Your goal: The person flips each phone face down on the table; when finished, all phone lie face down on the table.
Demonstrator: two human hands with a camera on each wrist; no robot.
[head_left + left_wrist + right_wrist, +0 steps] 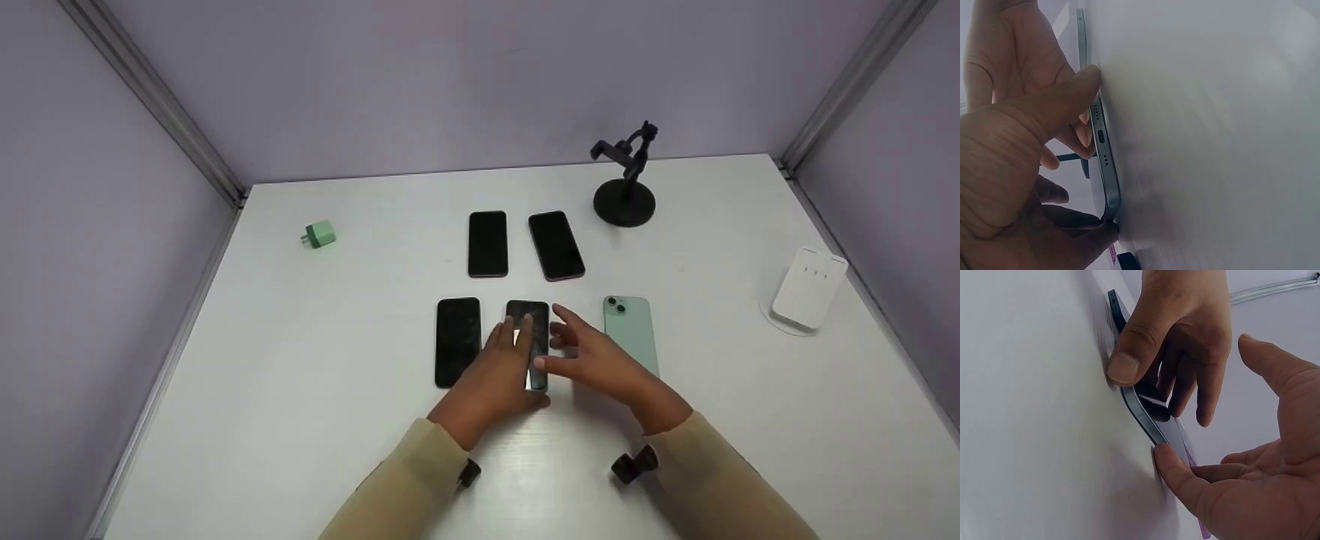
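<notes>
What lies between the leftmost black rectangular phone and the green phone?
In the head view: a black rectangular phone, partly under the left hand, plus the right hand.

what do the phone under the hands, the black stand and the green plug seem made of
Phone: probably glass on the front, glossy with bright reflections; the rim has a satin sheen like metal, though coated plastic is possible.
Black stand: matte plastic or painted metal; the dull black leaves it open.
Green plug: likely moulded plastic, evenly coloured.
</notes>
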